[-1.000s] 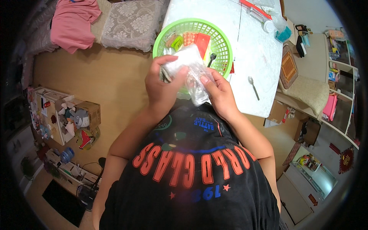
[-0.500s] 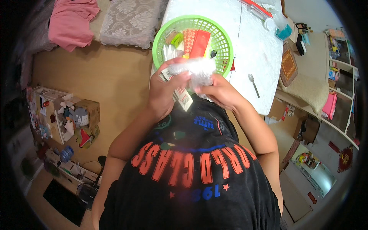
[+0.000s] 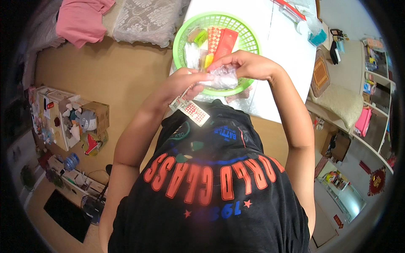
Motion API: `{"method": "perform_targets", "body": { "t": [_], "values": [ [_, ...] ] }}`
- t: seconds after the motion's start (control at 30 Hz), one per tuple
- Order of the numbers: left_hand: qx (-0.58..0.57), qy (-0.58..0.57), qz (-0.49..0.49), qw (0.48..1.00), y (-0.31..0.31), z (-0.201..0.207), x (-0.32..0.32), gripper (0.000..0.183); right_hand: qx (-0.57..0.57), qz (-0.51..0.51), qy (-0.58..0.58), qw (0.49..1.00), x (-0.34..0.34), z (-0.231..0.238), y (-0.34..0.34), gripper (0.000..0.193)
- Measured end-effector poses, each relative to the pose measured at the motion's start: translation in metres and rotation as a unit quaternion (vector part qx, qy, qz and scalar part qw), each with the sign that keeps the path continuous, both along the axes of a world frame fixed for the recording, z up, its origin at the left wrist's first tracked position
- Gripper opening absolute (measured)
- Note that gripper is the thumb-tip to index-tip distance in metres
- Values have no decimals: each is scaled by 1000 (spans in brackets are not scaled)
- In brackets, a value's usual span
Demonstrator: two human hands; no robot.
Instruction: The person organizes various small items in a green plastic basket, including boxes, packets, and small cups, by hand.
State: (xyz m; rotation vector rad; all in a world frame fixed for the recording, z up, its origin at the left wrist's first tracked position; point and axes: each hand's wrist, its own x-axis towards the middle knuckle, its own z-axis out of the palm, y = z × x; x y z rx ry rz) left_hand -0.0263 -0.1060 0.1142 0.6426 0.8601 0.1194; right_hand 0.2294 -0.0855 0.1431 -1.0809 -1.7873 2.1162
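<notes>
Over the near rim of a green plastic basket (image 3: 179, 40), both hands are at a crumpled clear plastic bag (image 3: 224, 79). My left hand (image 3: 184, 84) is closed, its thumb on the bag's left end. From under its fingers hangs a flat cream packet with a red checked pattern (image 3: 195, 113). My right hand (image 3: 255, 66) bends over the bag from the right, fingertips pinching its upper edge. Inside the basket lie a red packet (image 3: 226, 43), an orange checked packet (image 3: 214, 37), a green packet (image 3: 201, 38), a yellow item (image 3: 208, 60) and white plastic-wrapped things (image 3: 192, 55).
The basket stands on a white table (image 3: 287, 63) at its left edge. A reddish packet (image 3: 239, 95) lies by the basket's near side. Far right on the table are a red-edged clear item (image 3: 291, 10) and a teal-ended bag (image 3: 317, 38). A cushioned seat (image 3: 147, 21) is at the far left.
My right hand has risen and turned over the top of the bag. The bag is now lower in the basket's near side. The spoon on the table is no longer visible.
</notes>
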Motion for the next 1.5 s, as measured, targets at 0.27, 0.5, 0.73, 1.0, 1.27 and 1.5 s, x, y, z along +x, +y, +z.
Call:
{"method": "perform_targets", "body": {
  "t": [0.27,0.5,0.73,1.0,1.27,1.5],
  "values": [
    [-77,7,125,989,-30,-33,10,17,95,-2,-173,980,-29,2,-39,39],
    [213,12,-61,975,-67,-35,-6,74,-114,-115,-76,984,7,-54,-48,28],
    [244,7,-114,963,-62,-46,-9,56,-285,-466,96,832,-14,-103,-32,29],
    [259,58,-4,964,-69,-73,-7,32,46,-445,-43,893,-79,-148,-8,30],
    [316,94,185,926,-75,-80,-25,24,-186,-550,124,805,-73,-110,-12,29],
    [381,163,240,878,-23,-14,7,17,-115,-530,106,833,-76,-74,-28,27]
  ]
}}
